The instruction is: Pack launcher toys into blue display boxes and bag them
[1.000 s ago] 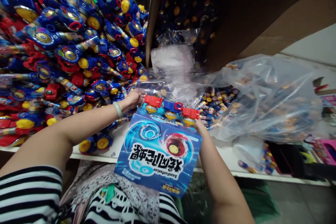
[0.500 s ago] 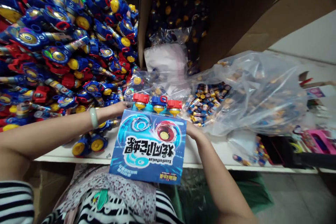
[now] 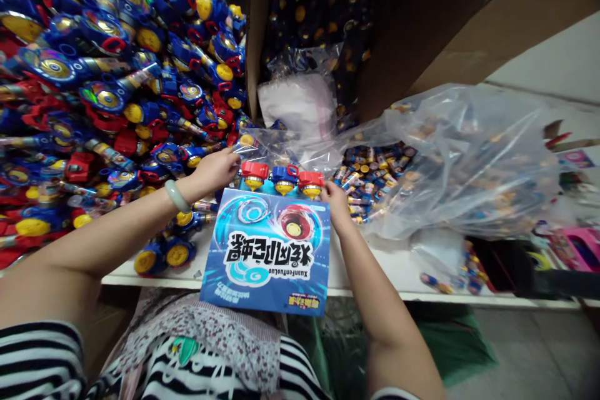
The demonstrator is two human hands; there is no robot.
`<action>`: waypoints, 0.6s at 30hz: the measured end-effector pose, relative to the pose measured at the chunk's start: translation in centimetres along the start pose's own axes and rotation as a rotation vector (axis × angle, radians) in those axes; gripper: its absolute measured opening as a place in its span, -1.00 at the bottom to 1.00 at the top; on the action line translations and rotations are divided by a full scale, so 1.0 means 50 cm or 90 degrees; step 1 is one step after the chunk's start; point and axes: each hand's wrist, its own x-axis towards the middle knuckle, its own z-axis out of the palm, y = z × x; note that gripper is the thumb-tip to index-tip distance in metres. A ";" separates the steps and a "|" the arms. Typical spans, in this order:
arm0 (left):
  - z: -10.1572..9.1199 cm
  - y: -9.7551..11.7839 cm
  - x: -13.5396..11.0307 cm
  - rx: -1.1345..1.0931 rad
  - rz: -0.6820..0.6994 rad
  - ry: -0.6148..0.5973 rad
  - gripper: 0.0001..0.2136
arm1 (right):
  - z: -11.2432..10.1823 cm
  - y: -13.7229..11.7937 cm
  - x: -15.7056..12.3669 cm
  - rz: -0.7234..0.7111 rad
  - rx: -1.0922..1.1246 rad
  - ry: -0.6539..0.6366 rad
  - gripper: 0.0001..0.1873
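A top (image 3: 37, 356) with black and white stripes is worn, and its sleeves are short. A pale cloth (image 3: 248, 344) with small dark spots is worn too. A green shape (image 3: 185, 350) is seen on the front. A smooth, light green bangle (image 3: 177, 196) is worn on the left arm (image 3: 126, 232).

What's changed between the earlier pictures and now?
The blue box, sloping down to the right earlier, has levelled out and moved slightly away from the body. The left hand and right hand moved with it; neither visibly let go. The row of tops, toy pile and clear bag look unchanged.
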 end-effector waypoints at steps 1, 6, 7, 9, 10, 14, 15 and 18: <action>0.002 0.001 0.012 -0.061 -0.017 0.006 -0.86 | 0.002 0.006 0.008 0.010 0.031 0.038 -0.72; 0.000 0.003 0.038 -0.548 -0.182 -0.002 -0.79 | 0.009 0.010 0.023 0.044 0.166 0.149 -0.57; -0.004 0.002 0.037 -0.607 -0.206 -0.011 -0.74 | 0.006 0.003 0.023 0.041 0.171 0.149 -0.52; -0.012 0.001 0.030 -0.640 -0.219 -0.012 -0.68 | -0.004 -0.014 0.022 0.011 0.130 0.129 -0.51; -0.017 0.002 0.024 -0.625 -0.208 0.000 -0.68 | -0.010 -0.024 0.021 -0.011 0.096 0.120 -0.57; -0.022 0.021 -0.018 -0.494 -0.102 0.136 -0.78 | -0.015 -0.066 0.006 -0.105 0.064 0.182 -0.68; -0.019 0.027 -0.031 -0.452 -0.068 0.179 -0.81 | -0.011 -0.074 -0.004 -0.119 0.089 0.213 -0.68; -0.008 0.035 -0.076 -0.325 0.058 0.278 -0.87 | 0.001 -0.087 -0.048 -0.145 0.136 0.279 -0.70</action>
